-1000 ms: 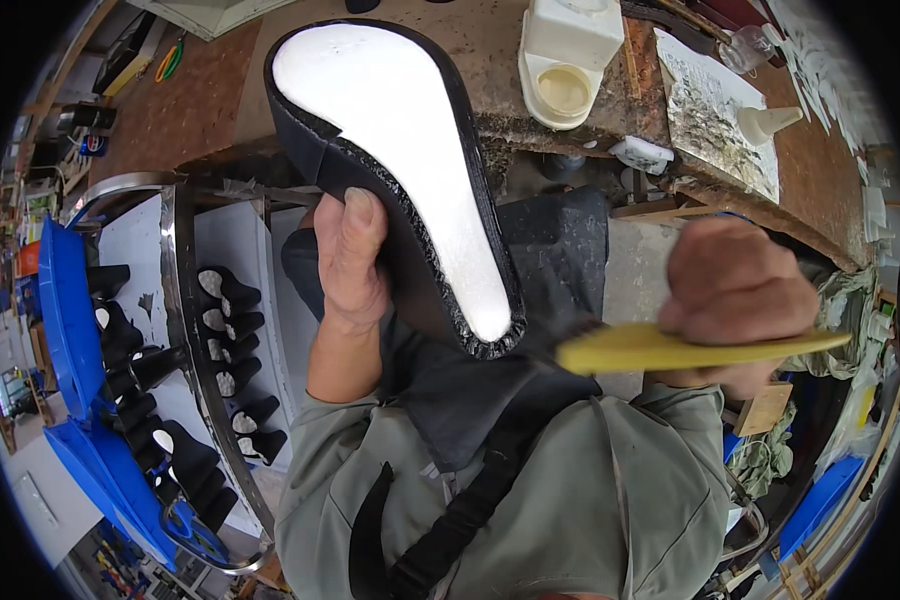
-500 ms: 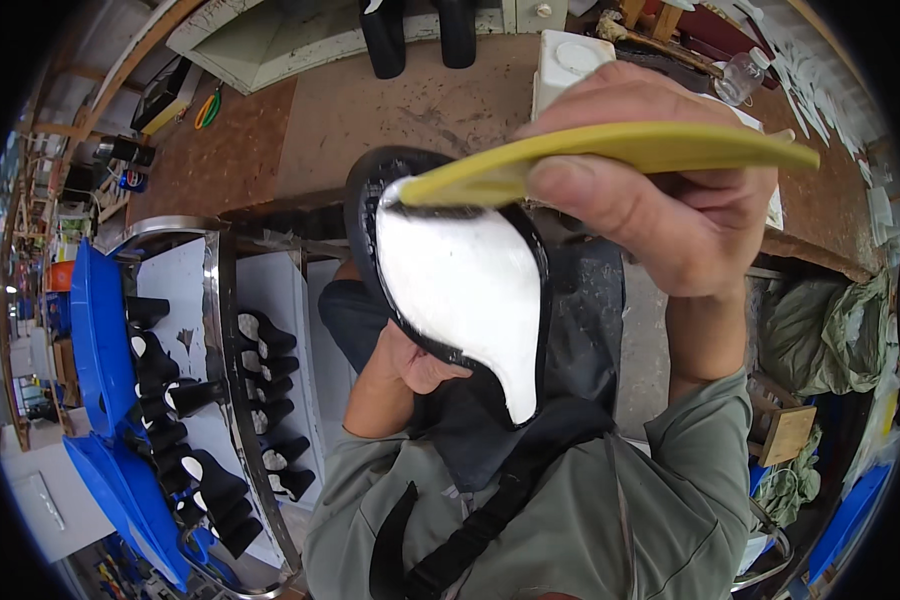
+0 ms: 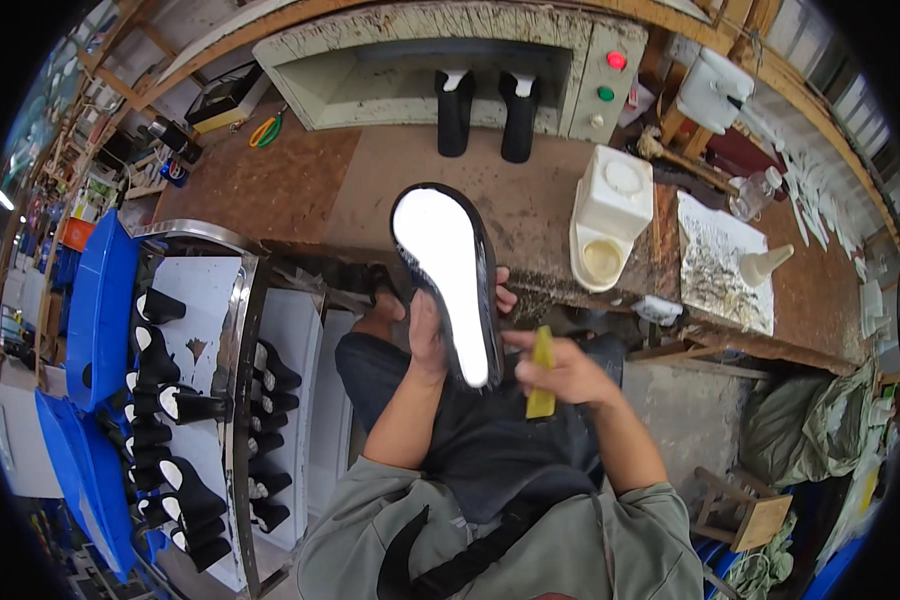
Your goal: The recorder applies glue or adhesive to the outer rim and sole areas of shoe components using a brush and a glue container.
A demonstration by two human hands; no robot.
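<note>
The left hand [image 3: 427, 335] grasps a black shoe upper [image 3: 450, 270] from beneath, palm at its left side and fingertips showing at its right, with the white sole face turned up. The shoe upper is held over the lap, its broad end overlapping the front edge of the brown tabletop [image 3: 300, 185] in this view and its narrow end pointing toward the person. The right hand [image 3: 570, 372] grips a yellow-handled brush [image 3: 541, 403], its fingertips just beside the narrow end; whether they touch it cannot be told. Along the tabletop's back edge stands a pale cabinet [image 3: 595, 115] with two black shoes [image 3: 454, 120] upright at its opening. Near the front edge, right of centre, is a white pot [image 3: 620, 200] with a round cup; toward the right end lies a stained sheet [image 3: 715, 240] bearing a cone-shaped nozzle [image 3: 765, 266]. Scissors [image 3: 267, 130] lie near the back left corner. Left of the person, a metal-framed rack [image 3: 242, 350] carries rows of black-and-white shoe pieces [image 3: 195, 490] beside blue plastic trays [image 3: 100, 300].
</note>
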